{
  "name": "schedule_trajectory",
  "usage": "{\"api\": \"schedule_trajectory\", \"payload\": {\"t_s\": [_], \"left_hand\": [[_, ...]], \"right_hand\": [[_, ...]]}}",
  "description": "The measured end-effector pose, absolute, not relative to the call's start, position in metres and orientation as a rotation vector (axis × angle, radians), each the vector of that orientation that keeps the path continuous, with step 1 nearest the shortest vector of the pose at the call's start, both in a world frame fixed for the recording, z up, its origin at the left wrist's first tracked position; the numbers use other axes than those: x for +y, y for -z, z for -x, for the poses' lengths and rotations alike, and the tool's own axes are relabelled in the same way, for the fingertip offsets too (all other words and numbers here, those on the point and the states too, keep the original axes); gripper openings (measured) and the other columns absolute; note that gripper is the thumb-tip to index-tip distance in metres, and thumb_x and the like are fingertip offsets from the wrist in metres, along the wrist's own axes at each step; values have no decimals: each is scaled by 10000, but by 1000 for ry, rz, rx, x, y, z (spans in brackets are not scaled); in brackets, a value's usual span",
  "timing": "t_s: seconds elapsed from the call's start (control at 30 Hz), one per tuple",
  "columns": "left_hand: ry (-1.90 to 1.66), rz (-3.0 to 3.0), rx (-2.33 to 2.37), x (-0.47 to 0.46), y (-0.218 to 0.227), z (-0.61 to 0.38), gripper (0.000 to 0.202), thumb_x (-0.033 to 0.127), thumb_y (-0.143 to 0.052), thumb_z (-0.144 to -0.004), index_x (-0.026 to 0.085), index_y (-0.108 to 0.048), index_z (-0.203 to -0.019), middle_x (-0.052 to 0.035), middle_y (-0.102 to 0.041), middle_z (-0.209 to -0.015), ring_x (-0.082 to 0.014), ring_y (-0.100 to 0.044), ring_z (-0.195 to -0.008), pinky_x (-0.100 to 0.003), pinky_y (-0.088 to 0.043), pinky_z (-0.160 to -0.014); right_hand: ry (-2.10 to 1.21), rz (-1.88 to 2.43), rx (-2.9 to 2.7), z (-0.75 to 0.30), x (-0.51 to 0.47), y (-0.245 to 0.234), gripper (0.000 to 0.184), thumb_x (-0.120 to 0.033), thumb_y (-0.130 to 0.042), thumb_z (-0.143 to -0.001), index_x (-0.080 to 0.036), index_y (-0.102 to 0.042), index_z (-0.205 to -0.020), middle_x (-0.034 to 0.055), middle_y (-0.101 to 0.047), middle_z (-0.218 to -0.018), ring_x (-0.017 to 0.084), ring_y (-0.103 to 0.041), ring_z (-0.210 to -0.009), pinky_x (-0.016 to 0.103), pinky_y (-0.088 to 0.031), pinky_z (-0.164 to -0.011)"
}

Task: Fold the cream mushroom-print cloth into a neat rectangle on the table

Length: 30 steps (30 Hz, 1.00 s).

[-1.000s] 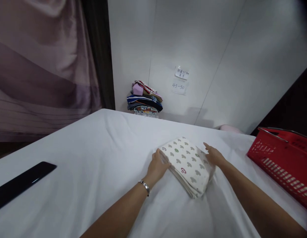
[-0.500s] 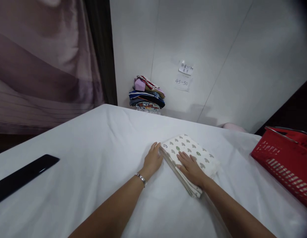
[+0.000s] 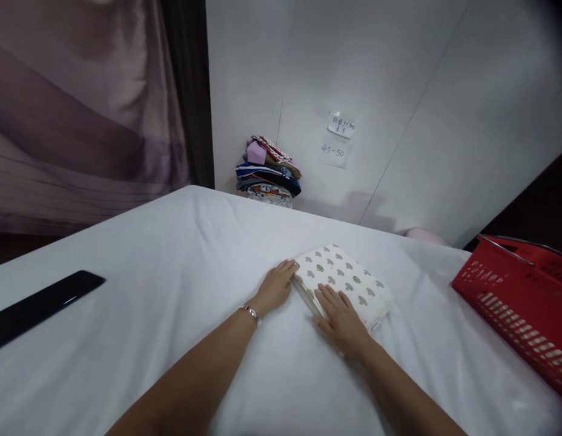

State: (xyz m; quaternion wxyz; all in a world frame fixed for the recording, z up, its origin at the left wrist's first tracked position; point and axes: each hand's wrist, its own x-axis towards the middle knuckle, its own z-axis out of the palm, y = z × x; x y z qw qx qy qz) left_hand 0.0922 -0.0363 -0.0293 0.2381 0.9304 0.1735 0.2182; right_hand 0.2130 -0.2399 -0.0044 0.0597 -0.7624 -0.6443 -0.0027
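A folded white cloth (image 3: 333, 275) with grey mushroom-like shapes and a few green marks lies on the white-covered table. At its left corner is my left hand (image 3: 275, 286), fingers stretched out and their tips touching the corner. A metal bracelet (image 3: 251, 313) circles that wrist. My right hand (image 3: 343, 321) rests open on the near edge of the cloth, with fingers laid over the top layer and the thumb along the layered side. The hand and forearm hide the cloth's near corner.
At the right stands a red plastic basket (image 3: 517, 297) with a metal handle. A long black glossy object (image 3: 40, 309) lies at the left. Beyond the white table (image 3: 154, 254), a stack of folded fabrics (image 3: 268, 172) sits against the wall. Paper signs (image 3: 338, 139) hang there; a curtain (image 3: 81, 121) is left.
My right hand has slid a little left and nearer along the cloth's near edge. The left fingertips have come up onto its corner. The cloth has shifted slightly left, and the view has moved a little.
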Motion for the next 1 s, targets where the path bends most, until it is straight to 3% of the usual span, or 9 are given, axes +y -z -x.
{"api": "schedule_trajectory", "payload": {"t_s": [0.17,0.4,0.63,1.0], "left_hand": [[-719,-2367,559,-37,29,-89,613,54,-440,-733,190,-392,-1328,-67,-386,-1411,-196,-319,-1311,-384,-256,-1101],[-736,-2220,668,-41,26,-83,542,124,-476,-771,177,-409,-1306,-89,-458,-1350,-215,-419,-1235,-373,-314,-1058],[-738,-2196,692,-41,23,-78,476,132,-445,-790,176,-456,-1264,-73,-505,-1307,-201,-462,-1189,-348,-350,-1020],[-721,-2222,673,-40,22,-75,499,129,-423,-794,169,-428,-1291,-74,-488,-1323,-195,-440,-1211,-348,-340,-1029]], "right_hand": [[26,2317,-1951,-214,-240,3,568,-382,-348,-907,-222,-221,-1437,54,-220,-1490,216,-174,-1371,452,-188,-1095],[-57,2300,-1876,-214,-240,-3,524,-306,-359,-882,-192,-338,-1393,66,-325,-1450,209,-259,-1344,425,-233,-1083],[160,2334,-1898,-205,-244,6,532,-235,-359,-854,-147,-361,-1378,91,-344,-1438,225,-299,-1323,425,-263,-1070],[462,2371,-1882,-186,-290,21,715,-108,-356,-787,-207,-128,-1457,58,-319,-1454,256,-258,-1340,483,-251,-1060]]}}
